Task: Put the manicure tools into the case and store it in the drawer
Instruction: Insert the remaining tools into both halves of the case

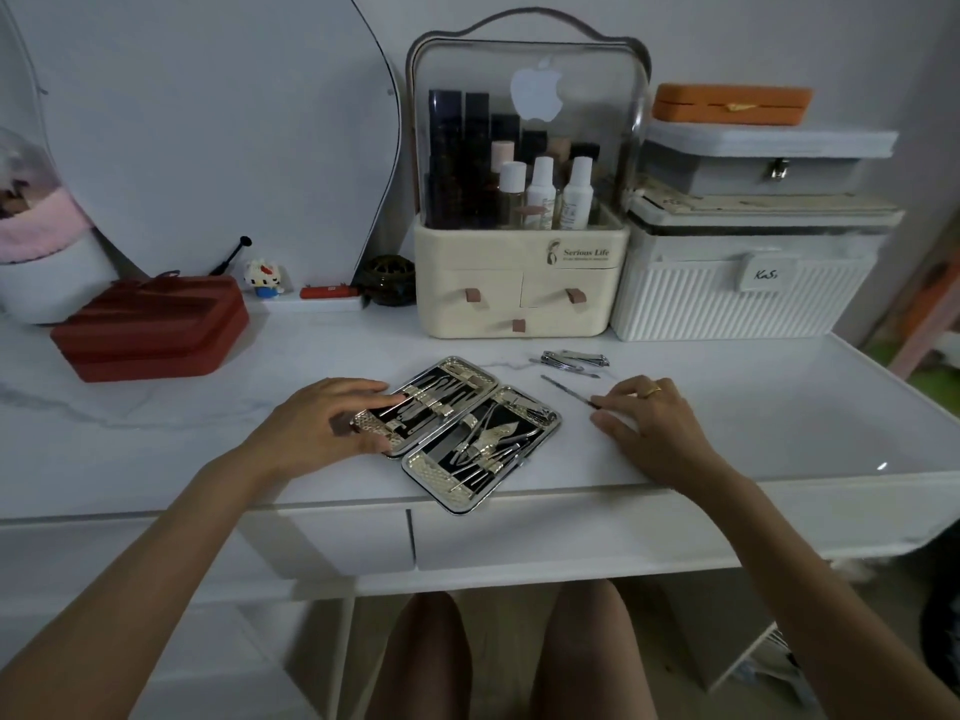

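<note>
Case (457, 431): open flat on the white tabletop (753, 407), near its front edge, lying at a slant; both halves hold metal tools under straps.
Left hand (322, 428): palm down on the case's left half, fingers spread across its edge and lining; it grips nothing.
Right hand (649, 423): on the tabletop just right of the case, thumb and forefinger pinched on the near end of a thin file (569, 390); a ring sits on 1 finger.
File: lies slanted on the tabletop, its far end pointing away toward the clippers.
Clippers (574, 359): 2 of them, side by side behind the file, with a slim tool (563, 367) touching their near side; all outside the case.
Drawers (519, 537): 2 fronts under the tabletop edge, both closed.
Behind: a cream organizer (519, 283) with bottles under a clear lid, a ribbed white box (743, 298) to its right, a red box (150, 330) at the left.
</note>
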